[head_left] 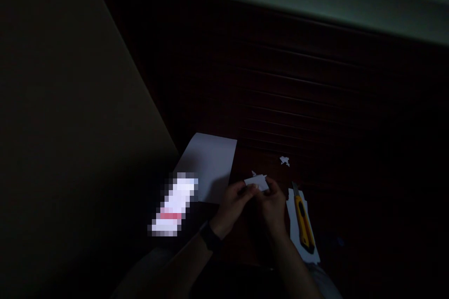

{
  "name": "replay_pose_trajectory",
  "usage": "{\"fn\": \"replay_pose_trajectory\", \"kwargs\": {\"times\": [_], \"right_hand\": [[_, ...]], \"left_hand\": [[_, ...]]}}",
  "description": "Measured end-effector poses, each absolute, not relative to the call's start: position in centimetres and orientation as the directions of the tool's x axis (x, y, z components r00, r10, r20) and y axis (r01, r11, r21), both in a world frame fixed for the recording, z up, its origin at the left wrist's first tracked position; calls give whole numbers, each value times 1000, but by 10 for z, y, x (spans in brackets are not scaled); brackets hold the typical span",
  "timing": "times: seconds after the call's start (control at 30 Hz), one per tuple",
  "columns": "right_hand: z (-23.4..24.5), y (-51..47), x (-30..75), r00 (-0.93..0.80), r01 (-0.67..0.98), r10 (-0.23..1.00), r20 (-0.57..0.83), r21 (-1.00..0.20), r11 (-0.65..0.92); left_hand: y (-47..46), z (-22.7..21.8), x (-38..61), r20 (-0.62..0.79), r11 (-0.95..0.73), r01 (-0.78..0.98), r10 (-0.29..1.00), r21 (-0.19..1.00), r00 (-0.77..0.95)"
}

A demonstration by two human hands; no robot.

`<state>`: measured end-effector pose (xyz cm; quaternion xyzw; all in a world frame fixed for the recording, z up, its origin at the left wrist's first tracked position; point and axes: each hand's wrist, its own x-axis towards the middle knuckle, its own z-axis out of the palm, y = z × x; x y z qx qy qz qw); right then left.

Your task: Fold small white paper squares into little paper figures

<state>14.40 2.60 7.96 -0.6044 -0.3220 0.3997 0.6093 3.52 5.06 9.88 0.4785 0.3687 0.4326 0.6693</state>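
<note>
Between both hands is a small piece of white folded paper [257, 181]. My left hand [236, 198], with a dark band on its wrist, pinches its left side, thumb on top. My right hand [273, 201] grips the right side with fingers closed; parts of those fingers are hidden in the dark. Just beyond the piece, a small white scrap [254, 173] shows. To the right, a yellow utility knife [304, 224] with its blade out lies on a strip of white paper [296, 238].
A large white sheet [213, 163] lies at the left on the dark wooden surface. Near it glows a blurred-out bright screen [174, 203]. A small folded paper shape [285, 161] sits farther back. A pale ledge [280, 0] runs across the top. The scene is very dim.
</note>
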Motion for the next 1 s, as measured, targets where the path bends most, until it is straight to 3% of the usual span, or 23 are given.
{"fn": "replay_pose_trajectory", "kwargs": {"times": [0.2,0.4,0.8,1.0], "right_hand": [[78,30,145,311,-254,942,-126,-966,-46],[76,29,142,330,-220,930,-159,-972,-89],[84,25,149,426,221,905,-7,-969,-112],[95,24,148,335,334,938,84,-942,-35]], "left_hand": [[57,100,27,-127,236,-311,934,921,334],[62,96,26,-144,194,-212,962,958,230],[59,97,28,-101,127,-127,976,984,194],[63,95,27,-112,148,-186,975,971,191]]}}
